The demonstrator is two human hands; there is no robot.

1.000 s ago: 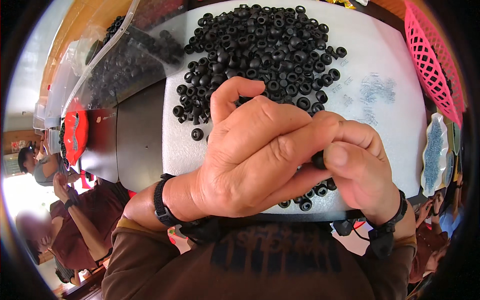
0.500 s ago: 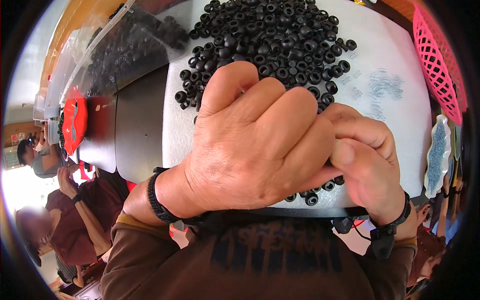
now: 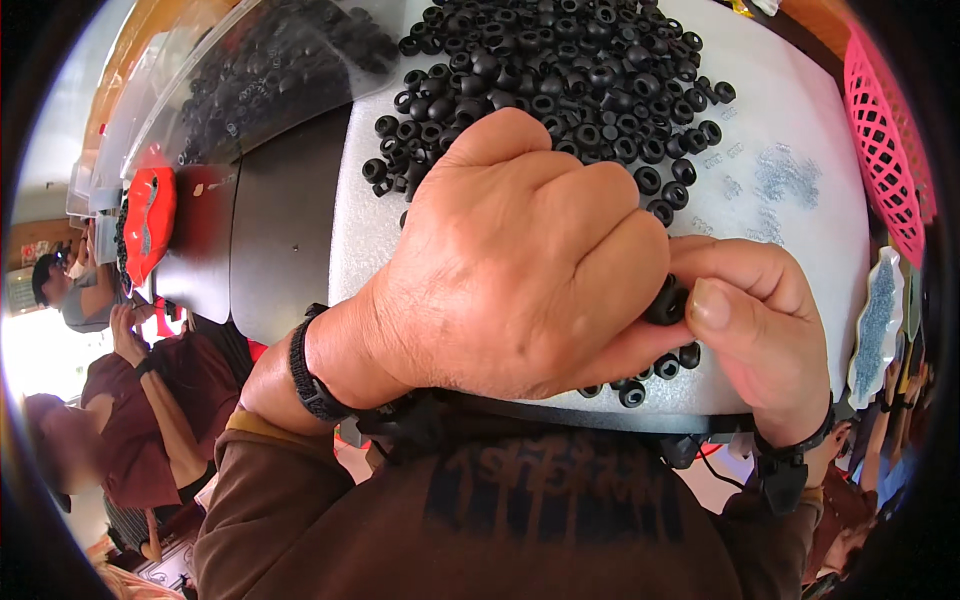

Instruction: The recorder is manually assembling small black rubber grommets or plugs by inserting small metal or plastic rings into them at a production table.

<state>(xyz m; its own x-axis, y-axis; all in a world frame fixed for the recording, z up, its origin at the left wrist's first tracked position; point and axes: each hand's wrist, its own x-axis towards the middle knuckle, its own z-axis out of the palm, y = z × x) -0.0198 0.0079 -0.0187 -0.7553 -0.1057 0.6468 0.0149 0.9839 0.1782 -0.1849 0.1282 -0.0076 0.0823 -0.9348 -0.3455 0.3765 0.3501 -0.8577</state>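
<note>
My left hand [image 3: 520, 270] is closed in front of my chest, its back turned up and most fingertips hidden. Between its thumb and curled forefinger a small round black hollow piece [image 3: 665, 303] shows, dark and smooth. The thumb and bent forefinger of my right hand [image 3: 765, 320] close on the right side of that piece, so the two hands meet at it. Behind my hands lies a heap of similar black hollow pieces [image 3: 560, 80] on a white foam sheet [image 3: 380, 240]. Several more pieces [image 3: 632, 392] lie below my left thumb.
A clear plastic container [image 3: 290, 80] with black pieces stands at the left, near a red dish [image 3: 150, 225]. On the right are a pink mesh basket [image 3: 885, 150] and a white dish of blue-grey bits [image 3: 875, 325]. Another person [image 3: 140, 420] works at the left.
My right thumb has shifted slightly right and down, so the black piece between the hands now shows. The whole view has shifted a little; my left hand stays closed.
</note>
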